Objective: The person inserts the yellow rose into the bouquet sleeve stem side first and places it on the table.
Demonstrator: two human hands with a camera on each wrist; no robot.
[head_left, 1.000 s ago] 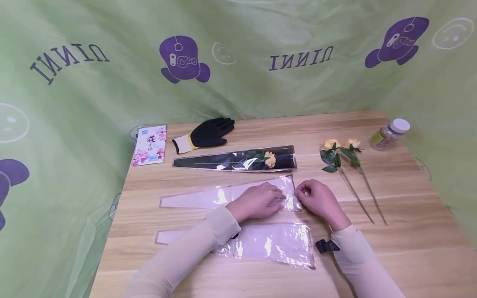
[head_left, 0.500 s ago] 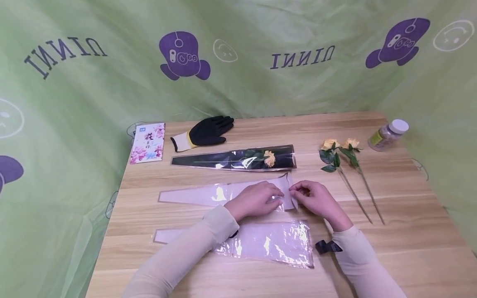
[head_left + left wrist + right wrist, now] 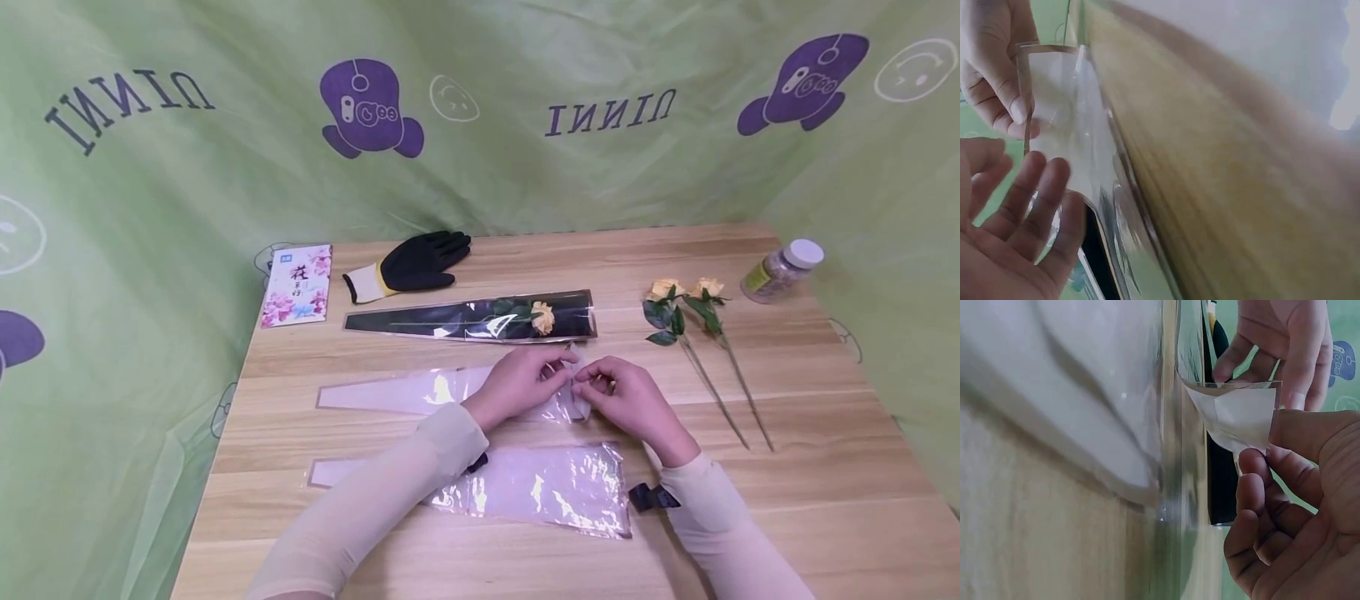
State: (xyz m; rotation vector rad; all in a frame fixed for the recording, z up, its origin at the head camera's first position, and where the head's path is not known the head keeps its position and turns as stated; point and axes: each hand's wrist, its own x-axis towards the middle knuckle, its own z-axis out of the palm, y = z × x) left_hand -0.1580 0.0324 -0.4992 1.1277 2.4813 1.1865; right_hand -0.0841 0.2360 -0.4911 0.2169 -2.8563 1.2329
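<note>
A white flower sleeve (image 3: 397, 394) with clear edges lies flat across the table's middle, its wide right end lifted. My right hand (image 3: 633, 402) pinches the rim of that end between thumb and forefinger; the right wrist view shows the raised sleeve mouth (image 3: 1244, 419) at my right fingertips. My left hand (image 3: 517, 387) is over the wide part of the sleeve, close to the right hand. In the left wrist view its fingers (image 3: 1047, 206) are spread and gently bent near the sleeve's edge, pinching nothing visible. Whether they touch the film is hard to tell.
A second white sleeve (image 3: 540, 487) lies nearer, partly under the left forearm. Behind is a black-backed sleeve (image 3: 405, 322) holding a yellow rose (image 3: 543, 318). Two loose roses (image 3: 665, 290), a capped bottle (image 3: 776, 273), a work glove (image 3: 420, 265) and a floral-printed packet (image 3: 297, 285) lie around.
The right hand has drawn the sleeve's wide end leftward and lifted it. The left hand has moved slightly up and away from pressing the sleeve, toward its rim.
</note>
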